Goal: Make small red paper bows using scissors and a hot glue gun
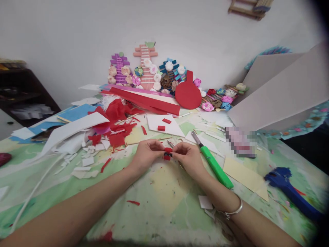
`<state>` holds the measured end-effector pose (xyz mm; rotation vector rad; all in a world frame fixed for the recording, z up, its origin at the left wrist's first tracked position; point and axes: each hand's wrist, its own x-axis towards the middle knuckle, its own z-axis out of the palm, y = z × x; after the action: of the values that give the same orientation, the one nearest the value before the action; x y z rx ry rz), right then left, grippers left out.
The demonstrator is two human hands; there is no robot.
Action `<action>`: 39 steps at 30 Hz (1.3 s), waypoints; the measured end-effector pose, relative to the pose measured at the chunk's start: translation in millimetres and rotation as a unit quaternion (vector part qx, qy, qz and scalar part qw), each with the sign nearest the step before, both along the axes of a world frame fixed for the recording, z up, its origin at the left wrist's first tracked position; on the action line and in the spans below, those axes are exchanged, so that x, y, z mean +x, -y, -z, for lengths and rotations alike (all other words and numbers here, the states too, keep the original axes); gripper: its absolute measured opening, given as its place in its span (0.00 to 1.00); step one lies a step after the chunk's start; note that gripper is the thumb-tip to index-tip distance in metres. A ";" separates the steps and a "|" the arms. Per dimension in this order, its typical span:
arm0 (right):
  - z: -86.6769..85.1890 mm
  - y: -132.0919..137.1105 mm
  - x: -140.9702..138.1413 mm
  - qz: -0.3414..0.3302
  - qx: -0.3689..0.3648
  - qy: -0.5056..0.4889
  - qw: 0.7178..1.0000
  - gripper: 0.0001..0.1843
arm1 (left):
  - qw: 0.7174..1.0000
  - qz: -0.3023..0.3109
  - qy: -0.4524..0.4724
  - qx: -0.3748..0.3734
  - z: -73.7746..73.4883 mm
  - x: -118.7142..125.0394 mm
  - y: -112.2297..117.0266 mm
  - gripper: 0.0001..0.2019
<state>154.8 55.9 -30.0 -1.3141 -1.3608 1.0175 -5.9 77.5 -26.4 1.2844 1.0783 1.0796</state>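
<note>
Between the fingertips of both hands is a small red piece with a black band (168,155), held just above the table. My left hand (149,152) pinches it from the left side, and my right hand (189,157) from the right. Fingers hide part of its shape. Partly covered by the hands, a metal pointed tool (170,143) shows behind them. Beyond the hands, two small red blocks (161,128) lie on a white foam sheet (152,120). Close to my right hand rests a green long-necked lighter (216,167).
A blue glue gun (288,188) lies at the right, near a yellow card (244,176). Red paper scraps (120,133) and white foam offcuts (88,161) spread on the left. A red round cutout with a handle (188,93) leans among paper-flower crafts (147,68) along the wall.
</note>
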 end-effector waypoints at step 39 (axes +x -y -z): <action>-0.7 -0.1 1.4 -0.014 -0.045 -0.057 0.997 0.08 | 0.997 0.034 -0.042 0.052 1.7 -2.2 -2.6 0.04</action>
<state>156.2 56.0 -29.2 -1.2855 -1.2644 1.1658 -8.2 80.0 -28.1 1.4495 1.0442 1.0490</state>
